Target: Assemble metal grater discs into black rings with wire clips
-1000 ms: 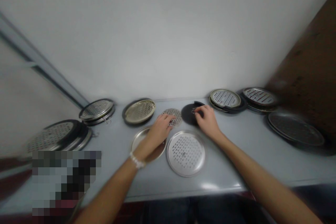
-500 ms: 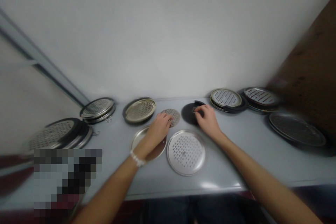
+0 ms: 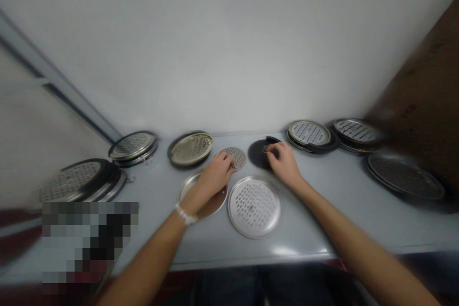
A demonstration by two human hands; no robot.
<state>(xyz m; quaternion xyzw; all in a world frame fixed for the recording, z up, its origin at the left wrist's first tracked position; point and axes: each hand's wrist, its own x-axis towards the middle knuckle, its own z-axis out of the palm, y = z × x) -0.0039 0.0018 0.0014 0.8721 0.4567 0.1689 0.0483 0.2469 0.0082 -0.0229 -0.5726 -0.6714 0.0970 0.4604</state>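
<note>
My left hand (image 3: 216, 172) is closed, fingertips together at the near-left edge of a small perforated metal disc (image 3: 238, 157). What they pinch is too small to make out. Under that wrist lies a shallow round metal dish (image 3: 215, 204), partly hidden. My right hand (image 3: 285, 162) pinches a small thin wire piece (image 3: 265, 148) above a flat black disc (image 3: 256, 155). Behind this disc a curved black strip (image 3: 273, 139) shows. Nearer to me a round silver plate with grater-like holes (image 3: 254, 206) lies flat, touched by neither hand.
Round grater-like plates with black rims stand left (image 3: 73, 181), back left (image 3: 132, 148), back centre (image 3: 191, 149) and back right (image 3: 310, 133), (image 3: 355, 131). A dark round plate (image 3: 407, 177) lies far right. Wall behind, brown board (image 3: 423, 81) at right; a blurred-out patch at lower left.
Both hands stay almost in place, with the fingers still closed. The view has shifted very slightly; the plates and discs lie as before.
</note>
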